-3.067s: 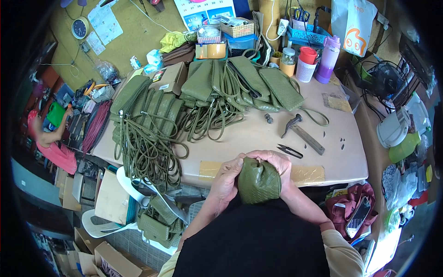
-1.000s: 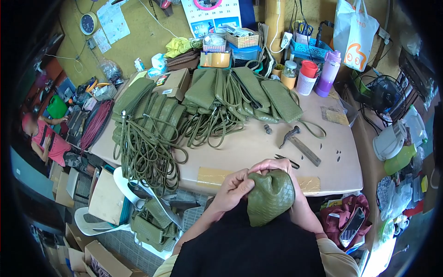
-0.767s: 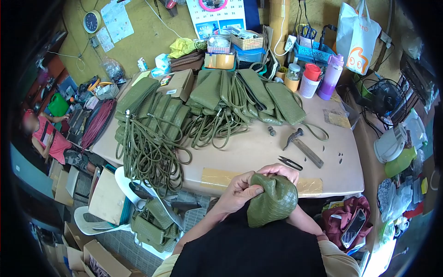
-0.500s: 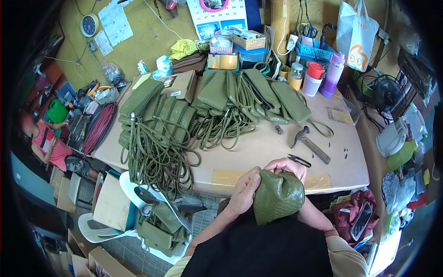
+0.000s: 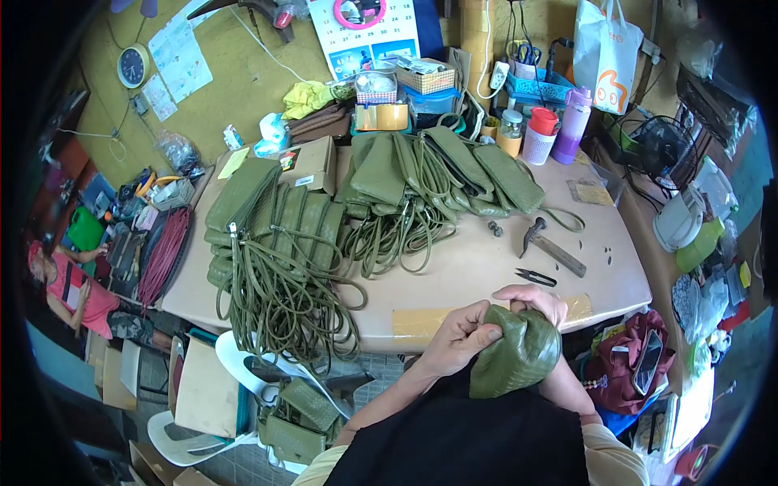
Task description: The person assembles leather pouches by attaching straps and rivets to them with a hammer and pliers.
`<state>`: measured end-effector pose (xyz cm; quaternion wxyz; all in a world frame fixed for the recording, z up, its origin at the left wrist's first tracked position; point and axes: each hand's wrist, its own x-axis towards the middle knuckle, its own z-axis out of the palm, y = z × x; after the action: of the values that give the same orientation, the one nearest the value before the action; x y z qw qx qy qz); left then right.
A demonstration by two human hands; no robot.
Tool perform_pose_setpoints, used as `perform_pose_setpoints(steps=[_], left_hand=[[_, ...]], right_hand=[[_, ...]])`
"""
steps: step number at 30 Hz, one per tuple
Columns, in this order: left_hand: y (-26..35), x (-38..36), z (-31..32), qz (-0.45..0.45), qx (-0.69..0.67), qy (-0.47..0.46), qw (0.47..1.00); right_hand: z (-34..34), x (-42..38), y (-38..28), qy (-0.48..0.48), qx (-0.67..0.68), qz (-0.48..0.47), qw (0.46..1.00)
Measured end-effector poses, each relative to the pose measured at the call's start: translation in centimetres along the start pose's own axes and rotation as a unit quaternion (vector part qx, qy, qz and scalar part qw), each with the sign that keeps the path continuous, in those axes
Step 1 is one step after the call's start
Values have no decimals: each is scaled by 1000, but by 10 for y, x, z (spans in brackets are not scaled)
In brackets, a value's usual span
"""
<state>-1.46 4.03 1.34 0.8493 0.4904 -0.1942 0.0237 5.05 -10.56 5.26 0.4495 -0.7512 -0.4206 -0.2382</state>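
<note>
Just over the table's near edge, both hands grip an olive-green woven-texture leather pouch [image 5: 519, 356], bunched up and held above my lap. My left hand [image 5: 463, 334] pinches its upper left edge, thumb on the near side. My right hand [image 5: 536, 306] is wrapped round the far upper side, its fingers partly hidden by the pouch. Beyond the hands lie thread snips [image 5: 536, 278] and a hammer [image 5: 554, 249] with a wooden handle.
Piles of olive-green bags [image 5: 284, 219] with long straps cover the table's left and middle. A white chair [image 5: 243, 364] holding more green pieces [image 5: 300, 421] stands below left. Bottles [image 5: 572, 125] line the back right. A maroon bag [image 5: 636, 364] sits at right. Another person [image 5: 77, 292] sits far left.
The pouch and both hands have shifted slightly right, and the pouch is turned and squeezed into a different shape. The whole view has also tilted a little.
</note>
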Motion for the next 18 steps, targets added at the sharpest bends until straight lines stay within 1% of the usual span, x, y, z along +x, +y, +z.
perform_pose_setpoints(steps=[1, 2, 3, 4, 5, 6, 7, 8, 9, 10, 11, 12, 14, 15, 16, 17, 18], left_hand=[[-2, 1, -1, -9, 2, 4, 1000], [-4, 1, -2, -18, 5, 9, 1000], [2, 1, -5, -85, -19, -1, 996], [0, 0, -5, -86, -21, -4, 996], [-4, -2, -6, -94, -44, -31, 994], [-8, -3, -7, -101, -67, -58, 991], [-12, -2, -12, -113, -93, -101, 984], [-14, 0, -10, -112, -95, -101, 984], [-17, 4, -7, -51, -67, -140, 987], [-15, 7, -4, 10, -40, -178, 983], [-5, 4, -7, -110, -55, -183, 975], [-8, 3, -6, -109, -54, -185, 975], [-16, -1, -1, -121, -58, -106, 985], [-18, 0, 3, -116, -57, -105, 986], [-18, 0, 9, -64, -6, -53, 997], [-18, -1, 13, -15, 45, 1, 999], [-17, -2, 12, -14, 47, 4, 999]], right_hand=[[-3, 6, 8, -74, 137, 19, 988], [-8, 5, 3, -73, 134, 23, 988], [-14, 7, -6, -140, 260, 161, 942], [-18, 8, -10, -199, 377, 290, 857], [-20, 2, -8, -196, 420, 320, 826], [-20, -6, -4, -195, 419, 320, 827], [-21, -15, 0, -192, 351, 253, 881], [-21, -21, 1, -188, 279, 183, 924], [-20, -21, -2, -152, 251, 141, 946], [-20, -22, -1, -150, 250, 141, 946], [-19, -23, 0, -114, 246, 151, 951], [-18, -23, 1, -79, 241, 159, 954], [-14, -25, 1, -72, 244, 173, 951], [-11, -22, -4, -29, 254, 182, 949], [-10, -22, -6, 14, 265, 191, 945], [-3, -29, 7, 43, 280, 191, 940], [0, -28, 11, 41, 283, 190, 939]])
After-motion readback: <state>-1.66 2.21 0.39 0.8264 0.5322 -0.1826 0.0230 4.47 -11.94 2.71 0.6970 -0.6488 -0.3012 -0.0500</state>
